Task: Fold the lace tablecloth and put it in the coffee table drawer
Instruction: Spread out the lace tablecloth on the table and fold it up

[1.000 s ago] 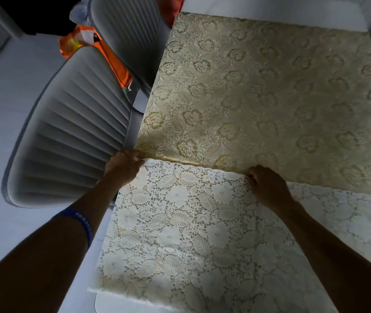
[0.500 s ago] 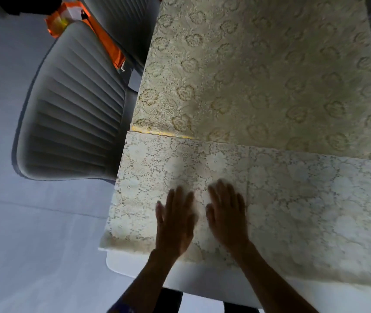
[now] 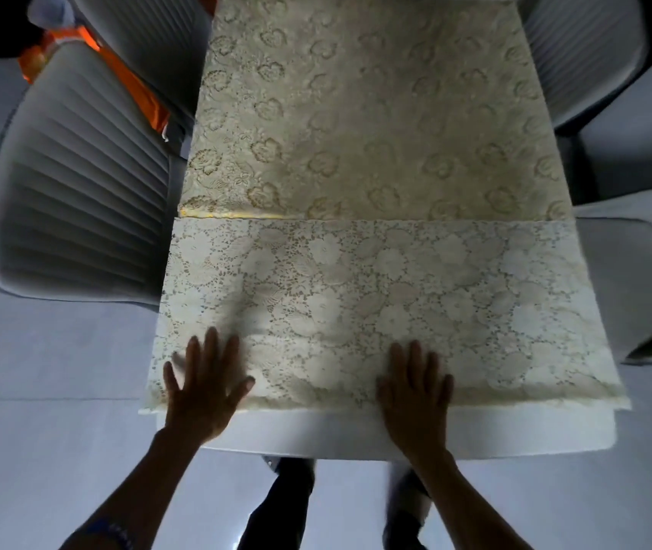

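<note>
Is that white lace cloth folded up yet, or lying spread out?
Partly folded: the lace tablecloth lies as a flat band across the table's near end, both hands flat on it. How many layers, cannot tell.

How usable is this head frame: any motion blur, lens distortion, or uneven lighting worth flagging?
Head view: the left hand is smeared by motion blur, while the right hand is sharper; both look dark and underexposed. Wide-angle distortion bows the table edge and the chairs. Lighting is uneven across the lace tablecloth, with soft shadow patches on it near the left hand.
</note>
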`<state>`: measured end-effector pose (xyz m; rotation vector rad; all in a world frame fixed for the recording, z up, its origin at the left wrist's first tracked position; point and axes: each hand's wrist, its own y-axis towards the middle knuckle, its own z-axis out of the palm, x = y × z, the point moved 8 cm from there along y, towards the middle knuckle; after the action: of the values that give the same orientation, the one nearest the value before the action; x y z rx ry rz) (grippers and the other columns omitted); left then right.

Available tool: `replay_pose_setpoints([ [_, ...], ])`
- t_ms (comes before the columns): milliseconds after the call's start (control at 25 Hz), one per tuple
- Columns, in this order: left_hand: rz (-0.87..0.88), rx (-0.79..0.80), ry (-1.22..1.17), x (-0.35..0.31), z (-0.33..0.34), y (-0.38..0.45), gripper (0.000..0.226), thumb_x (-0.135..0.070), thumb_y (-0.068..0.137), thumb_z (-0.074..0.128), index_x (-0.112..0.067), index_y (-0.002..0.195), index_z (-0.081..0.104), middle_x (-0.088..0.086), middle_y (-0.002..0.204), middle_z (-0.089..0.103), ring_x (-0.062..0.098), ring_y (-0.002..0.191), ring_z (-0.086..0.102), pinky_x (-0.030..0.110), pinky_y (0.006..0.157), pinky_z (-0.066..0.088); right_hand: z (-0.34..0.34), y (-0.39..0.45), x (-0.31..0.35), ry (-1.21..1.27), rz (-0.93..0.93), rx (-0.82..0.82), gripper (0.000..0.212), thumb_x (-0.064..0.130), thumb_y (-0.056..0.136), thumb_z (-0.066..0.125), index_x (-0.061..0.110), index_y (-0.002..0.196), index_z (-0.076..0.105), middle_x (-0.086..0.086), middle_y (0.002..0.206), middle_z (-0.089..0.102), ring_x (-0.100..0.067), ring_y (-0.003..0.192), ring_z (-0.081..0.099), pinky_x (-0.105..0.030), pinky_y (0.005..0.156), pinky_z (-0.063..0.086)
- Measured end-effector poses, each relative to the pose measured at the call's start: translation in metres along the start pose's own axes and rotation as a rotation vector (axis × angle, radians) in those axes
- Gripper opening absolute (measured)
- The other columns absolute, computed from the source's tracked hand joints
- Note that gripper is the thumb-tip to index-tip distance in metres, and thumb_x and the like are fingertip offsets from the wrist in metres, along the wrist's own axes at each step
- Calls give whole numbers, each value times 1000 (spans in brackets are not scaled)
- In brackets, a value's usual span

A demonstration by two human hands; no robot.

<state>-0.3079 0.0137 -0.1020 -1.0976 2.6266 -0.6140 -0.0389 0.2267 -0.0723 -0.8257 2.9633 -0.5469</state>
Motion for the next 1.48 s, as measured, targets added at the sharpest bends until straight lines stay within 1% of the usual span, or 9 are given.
replay_pose_setpoints([
  [120,134,-90,16,-76,-14,-20,73,-49,88,55,-15,148,35,17,158,20,45,141,29,71,102,31,-1,-15,-50,-33,25,-12,65,57,94,27,26,151,24,-9,159,22,-41,144,25,-67,108,25],
  [320,57,46,44,-149,9,-41,87,-74,77,12,-33,152,-7,5,163,-12,37,148,-2,56,111,23,-11,-42,-171,-10,166,-53,74,65,88,22,25,151,26,-15,158,26,-43,141,30,-67,106,29],
  [520,108,69,23,-206,-3,-57,81,-46,86,54,-31,153,12,5,163,-1,33,146,9,48,110,33,-27,-40,-212,-92,84,-14,59,38,83,54,3,131,57,-29,129,57,-46,112,59,-64,97,40],
  [640,152,162,-19,-231,5,-78,91,-37,84,61,-32,154,2,4,162,-16,34,149,-5,45,113,31,-34,-31,-184,-112,-171,-81,48,17,59,82,2,104,70,-21,105,68,-39,85,65,-45,70,56],
  [840,217,-136,140,-222,-25,-85,105,2,43,81,-14,139,40,20,137,55,43,113,61,40,68,60,-42,-19,-160,-104,-308,-108,26,13,54,83,9,71,65,-15,86,65,-33,64,60,-37,47,49],
  [960,195,-112,124,-206,-16,-80,97,-9,52,83,-18,137,36,21,137,55,44,111,61,46,66,60,-43,-12,-157,-100,-321,-92,26,16,50,84,11,62,61,-11,80,63,-29,59,59,-34,39,48],
  [1080,183,-108,181,-201,-11,-77,77,-42,72,75,-17,140,49,23,140,51,47,115,57,52,85,54,-43,-11,-136,-108,-346,-60,33,28,51,84,12,72,63,-10,83,64,-27,61,60,-33,40,49],
  [1360,311,-245,196,-190,-41,-62,61,9,55,70,-9,113,72,18,117,69,36,93,71,35,61,60,-46,-1,-116,-162,-262,-127,41,2,61,77,10,100,70,-12,106,69,-35,81,65,-42,62,53],
  [1480,296,-146,114,-166,-43,-56,44,5,72,66,-12,113,69,10,109,73,31,88,72,38,77,58,-54,-4,-129,-114,-247,-125,39,-8,59,76,8,94,74,-11,92,75,-32,76,70,-43,69,56],
])
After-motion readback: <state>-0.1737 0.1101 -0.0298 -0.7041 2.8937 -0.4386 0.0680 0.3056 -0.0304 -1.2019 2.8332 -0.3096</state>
